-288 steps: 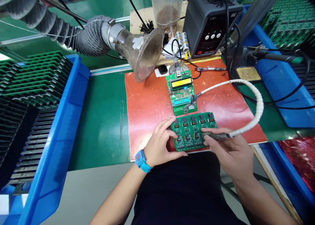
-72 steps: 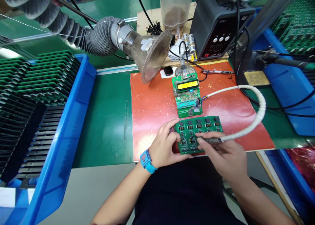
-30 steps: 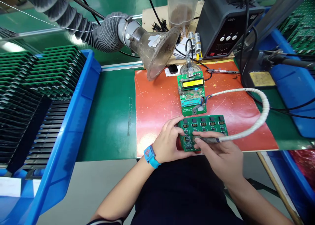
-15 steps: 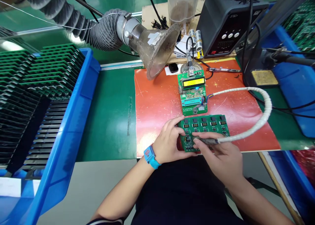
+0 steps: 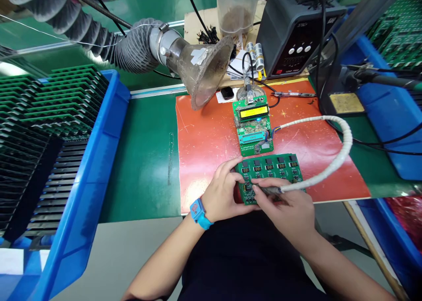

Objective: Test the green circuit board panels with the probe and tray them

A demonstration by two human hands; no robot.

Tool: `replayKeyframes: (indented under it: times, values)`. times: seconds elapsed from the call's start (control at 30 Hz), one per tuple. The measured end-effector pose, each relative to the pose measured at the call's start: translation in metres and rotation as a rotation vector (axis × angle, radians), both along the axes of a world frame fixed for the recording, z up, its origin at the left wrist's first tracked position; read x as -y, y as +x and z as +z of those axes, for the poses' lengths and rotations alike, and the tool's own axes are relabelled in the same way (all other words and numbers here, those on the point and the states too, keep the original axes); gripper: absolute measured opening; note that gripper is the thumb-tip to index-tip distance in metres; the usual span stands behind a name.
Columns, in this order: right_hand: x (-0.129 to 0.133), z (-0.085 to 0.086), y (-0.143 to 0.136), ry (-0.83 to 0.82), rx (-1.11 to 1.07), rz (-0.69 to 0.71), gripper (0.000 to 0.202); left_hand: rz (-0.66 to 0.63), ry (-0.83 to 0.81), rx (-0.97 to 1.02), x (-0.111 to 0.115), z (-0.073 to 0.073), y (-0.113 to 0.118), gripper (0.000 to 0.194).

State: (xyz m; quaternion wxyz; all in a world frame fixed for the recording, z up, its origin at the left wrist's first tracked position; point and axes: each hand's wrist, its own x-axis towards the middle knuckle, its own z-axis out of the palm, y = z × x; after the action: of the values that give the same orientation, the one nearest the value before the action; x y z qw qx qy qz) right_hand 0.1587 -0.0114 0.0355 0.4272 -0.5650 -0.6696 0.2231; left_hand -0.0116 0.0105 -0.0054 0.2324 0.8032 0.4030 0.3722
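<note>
A green circuit board panel [image 5: 285, 171] with a row of small two-digit displays lies at the front edge of the red mat. My left hand [image 5: 224, 191], a blue watch [image 5: 199, 213] on its wrist, grips the panel's left end between thumb and fingers. Pinched in my right hand [image 5: 292, 211] is a dark pen-like probe [image 5: 270, 190] on a white-wrapped cable [image 5: 341, 156]. Its tip is over the panel's left part; contact cannot be made out. The cable runs to a green programmer board [image 5: 253, 126] with a lit yellow screen, just behind the panel.
A blue bin [image 5: 108, 129] of racked green boards stands at left. A fume extractor hood [image 5: 209, 70] hangs over the mat [image 5: 204, 151]. Behind right is a black soldering station [image 5: 290, 37], with a yellow sponge [image 5: 347, 103] nearer. More blue bins [image 5: 389, 129] are at right.
The whole view has shifted slightly, so things appear a little further left. Both hands keep their hold, and the probe stays over about the same part of the panel.
</note>
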Motion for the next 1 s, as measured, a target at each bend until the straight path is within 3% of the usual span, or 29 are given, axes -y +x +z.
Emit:
replayKeyframes:
  times: [0.43,1.0]
  values:
    - [0.0043,-0.0056,0.0063,-0.059,-0.077,0.044,0.005,-0.015,-0.001,0.026,-0.0012,0.0015,0.0,0.07]
    - [0.0047,-0.0063,0.0072,-0.048,-0.077,0.067,0.006,-0.019,-0.007,-0.007,-0.0016,0.0019,-0.0004,0.074]
